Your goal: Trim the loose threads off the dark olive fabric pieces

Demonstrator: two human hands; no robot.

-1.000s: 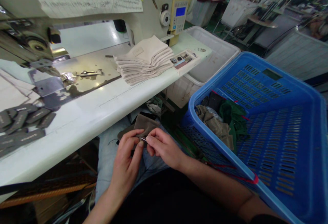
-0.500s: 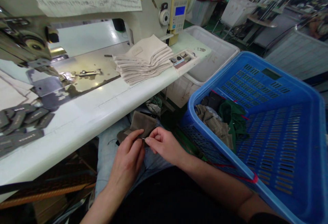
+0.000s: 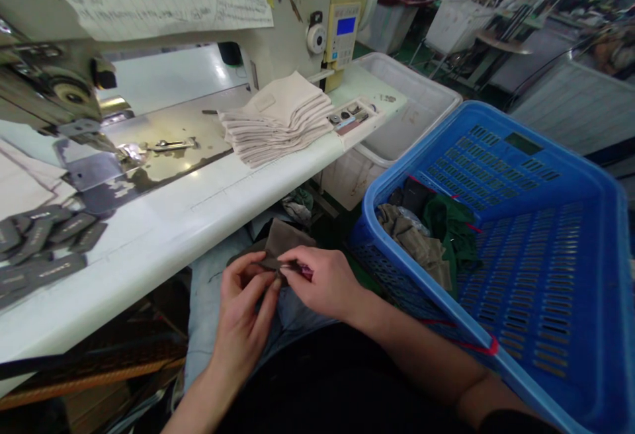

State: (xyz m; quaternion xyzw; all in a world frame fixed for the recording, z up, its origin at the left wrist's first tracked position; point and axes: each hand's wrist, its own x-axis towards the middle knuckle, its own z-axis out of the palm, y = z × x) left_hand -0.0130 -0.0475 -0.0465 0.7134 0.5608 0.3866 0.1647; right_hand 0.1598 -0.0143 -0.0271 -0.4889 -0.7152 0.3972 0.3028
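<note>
Over my lap, a brown fabric piece (image 3: 288,238) is pinched between the thumb and fingers of my left hand (image 3: 247,302). My right hand (image 3: 325,282) is closed at the same edge of the fabric, its fingertips almost meeting those of the left. A small pink-red object (image 3: 306,271) shows within the right hand's curled fingers; its kind is mostly hidden. More dark fabric lies under the piece, on my blue-clad legs.
A sewing machine (image 3: 292,17) stands on the white table (image 3: 208,202). Folded beige cloth pieces (image 3: 280,116) are stacked there, with dark grey labelled tabs (image 3: 49,235) at left. A blue basket (image 3: 526,288) at right holds brown and green fabric (image 3: 449,229).
My right hand has turned and closed further, and the pink-red object now shows in it. The left fingers have shifted along the fabric, which has moved slightly right.
</note>
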